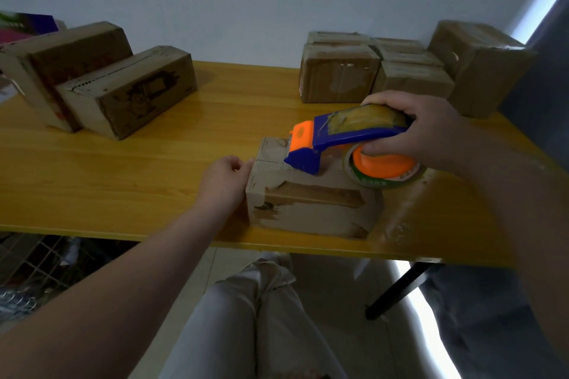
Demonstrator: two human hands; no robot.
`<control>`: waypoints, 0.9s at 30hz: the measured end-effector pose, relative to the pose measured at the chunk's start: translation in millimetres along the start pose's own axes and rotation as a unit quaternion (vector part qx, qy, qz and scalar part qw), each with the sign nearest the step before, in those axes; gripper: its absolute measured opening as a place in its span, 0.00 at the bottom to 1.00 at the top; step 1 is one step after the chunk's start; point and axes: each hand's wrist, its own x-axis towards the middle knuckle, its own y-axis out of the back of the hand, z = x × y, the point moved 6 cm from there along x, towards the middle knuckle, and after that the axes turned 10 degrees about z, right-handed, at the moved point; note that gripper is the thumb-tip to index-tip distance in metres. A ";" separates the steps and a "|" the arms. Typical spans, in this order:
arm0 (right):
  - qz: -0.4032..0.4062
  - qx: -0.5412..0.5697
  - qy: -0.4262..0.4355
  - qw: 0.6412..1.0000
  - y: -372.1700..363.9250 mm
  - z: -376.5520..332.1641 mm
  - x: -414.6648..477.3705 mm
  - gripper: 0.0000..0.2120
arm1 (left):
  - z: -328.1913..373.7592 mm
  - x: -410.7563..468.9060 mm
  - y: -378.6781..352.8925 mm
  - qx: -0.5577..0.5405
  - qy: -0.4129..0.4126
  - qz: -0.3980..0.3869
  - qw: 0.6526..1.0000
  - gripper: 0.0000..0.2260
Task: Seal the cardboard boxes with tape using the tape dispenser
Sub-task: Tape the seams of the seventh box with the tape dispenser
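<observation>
A small cardboard box (311, 206) lies near the front edge of the yellow table (123, 169), with strips of brown tape on its near side. My right hand (412, 129) grips a blue and orange tape dispenser (345, 138) with a tape roll, held over the box top; its orange blade end sits at the box's far left corner. My left hand (223, 180) rests against the box's left end, fingers curled at the top edge.
Two long cardboard boxes (123, 89) lie at the back left. Several taped boxes (378, 70) are stacked at the back right. A black table leg (397, 289) and my legs (246, 317) show below the table edge.
</observation>
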 end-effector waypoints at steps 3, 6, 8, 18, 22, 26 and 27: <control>0.000 0.008 0.001 1.000 -0.7 0.4 -0.3 0.26 | -5.8 -0.6 -3.2 0.029 0.029 -0.039 0.998 0.15; -0.002 0.010 0.000 1.000 -0.4 1.2 0.0 0.26 | -1.5 4.1 3.8 0.061 0.016 -0.022 0.998 0.08; -0.003 0.012 0.001 1.000 -0.7 1.3 0.0 0.26 | 8.7 5.0 12.5 -0.032 -0.013 0.016 0.999 0.03; 0.016 0.005 0.015 1.000 -2.1 3.8 0.4 0.25 | 11.3 -21.3 -13.2 -0.068 -0.009 -0.207 0.976 0.24; 0.016 0.007 0.018 1.000 -2.2 3.8 -0.1 0.25 | 27.1 -16.0 -8.7 0.062 -0.147 -0.264 0.951 0.56; 0.013 0.008 0.012 1.000 -2.4 4.3 0.4 0.26 | 60.4 -17.2 -16.4 0.177 -0.355 -0.307 0.865 0.51; 0.013 0.007 0.012 1.000 -2.4 4.4 0.3 0.26 | 64.3 -16.6 -18.8 0.173 -0.372 -0.323 0.853 0.48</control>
